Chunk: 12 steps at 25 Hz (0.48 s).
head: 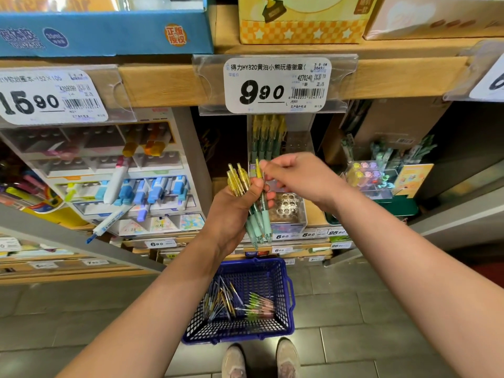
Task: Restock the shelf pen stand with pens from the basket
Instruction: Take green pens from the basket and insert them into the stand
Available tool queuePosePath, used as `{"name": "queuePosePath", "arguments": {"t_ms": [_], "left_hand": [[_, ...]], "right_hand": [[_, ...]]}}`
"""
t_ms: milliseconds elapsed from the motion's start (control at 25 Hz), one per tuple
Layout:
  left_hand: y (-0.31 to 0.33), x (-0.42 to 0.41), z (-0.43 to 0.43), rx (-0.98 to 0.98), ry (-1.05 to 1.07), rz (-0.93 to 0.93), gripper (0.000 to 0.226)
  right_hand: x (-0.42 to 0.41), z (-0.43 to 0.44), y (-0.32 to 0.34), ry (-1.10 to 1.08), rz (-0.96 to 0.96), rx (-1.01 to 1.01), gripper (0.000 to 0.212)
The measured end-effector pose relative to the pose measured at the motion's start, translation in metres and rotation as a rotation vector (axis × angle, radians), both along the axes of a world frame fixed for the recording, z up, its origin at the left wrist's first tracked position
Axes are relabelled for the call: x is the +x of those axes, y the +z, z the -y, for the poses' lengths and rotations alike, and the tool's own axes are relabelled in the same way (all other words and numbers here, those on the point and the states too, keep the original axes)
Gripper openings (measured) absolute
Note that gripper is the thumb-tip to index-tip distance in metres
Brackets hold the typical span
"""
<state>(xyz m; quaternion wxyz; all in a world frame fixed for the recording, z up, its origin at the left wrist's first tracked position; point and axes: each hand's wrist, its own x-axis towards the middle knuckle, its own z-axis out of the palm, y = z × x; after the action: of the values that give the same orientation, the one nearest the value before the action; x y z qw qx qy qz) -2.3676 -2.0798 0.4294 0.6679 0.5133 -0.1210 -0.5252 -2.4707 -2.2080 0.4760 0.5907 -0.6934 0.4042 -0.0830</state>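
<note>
My left hand (234, 214) grips a small bunch of pens (255, 214) with yellow tops and green barrels, tips pointing down. My right hand (297, 178) pinches the yellow top of one pen (258, 167) in that bunch. Just behind both hands stands the clear pen stand (289, 211) on the shelf, its front holes bare and several matching pens (268, 137) standing in its back rows. On the floor below sits the blue basket (283, 268) with more pens (234, 301) lying loose inside.
A marker display (114, 181) fills the shelf to the left, with one pen (109, 222) hanging over its front. A rack of pastel pens (371, 175) stands to the right. The upper shelf edge carries a price tag (275, 85). My shoes (259, 358) are by the basket.
</note>
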Motion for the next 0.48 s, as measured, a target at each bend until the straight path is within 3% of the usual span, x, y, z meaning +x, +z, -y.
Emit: {"name": "queuePosePath", "arguments": {"t_ms": [80, 280, 400, 480], "left_hand": [[0.000, -0.001, -0.001, 0.006, -0.026, 0.025, 0.014], [-0.003, -0.001, -0.007, 0.048, -0.046, 0.091, 0.018], [-0.005, 0.001, -0.009, 0.097, -0.011, 0.036, 0.028], [-0.005, 0.002, -0.011, 0.125, 0.004, 0.003, 0.030]], "right_hand": [[-0.003, -0.003, -0.005, 0.010, 0.069, 0.116, 0.019], [-0.005, 0.001, -0.014, 0.007, 0.024, 0.110, 0.008], [-0.002, 0.005, -0.002, -0.177, 0.163, 0.087, 0.006], [0.006, 0.014, 0.009, -0.343, 0.255, -0.066, 0.016]]}}
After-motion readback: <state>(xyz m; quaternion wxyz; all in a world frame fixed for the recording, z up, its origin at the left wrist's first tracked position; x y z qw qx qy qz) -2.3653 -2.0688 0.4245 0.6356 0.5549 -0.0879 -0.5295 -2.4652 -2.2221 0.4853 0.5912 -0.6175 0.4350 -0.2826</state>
